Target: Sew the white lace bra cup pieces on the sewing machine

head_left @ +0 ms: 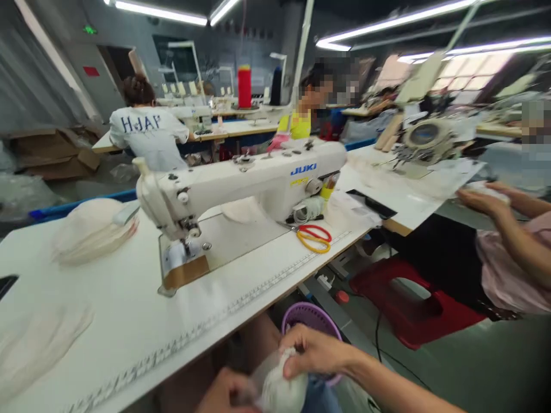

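Note:
Low in the head view, in front of the table edge, both hands are at a bunched white fabric piece (pixel 284 385). My right hand (pixel 316 353) grips its top, with the thumb pressed on the near side and the fingers behind. My left hand (pixel 228 393) is curled at the left side of the fabric, slightly smeared by motion, with a sheer edge between its fingers. The exact shape of the piece is partly hidden by the hands. Beyond them stands a white sewing machine (pixel 241 178), its needle area at the left end.
Red-and-yellow-handled scissors (pixel 314 237) lie beside the machine. Pale fabric stacks (pixel 92 229) are on the white table (pixel 129 327), with a printed ruler along its front edge. Below is a purple basket (pixel 312 315). A co-worker's hands (pixel 486 195) hold white fabric at right, near a red stool (pixel 413 304).

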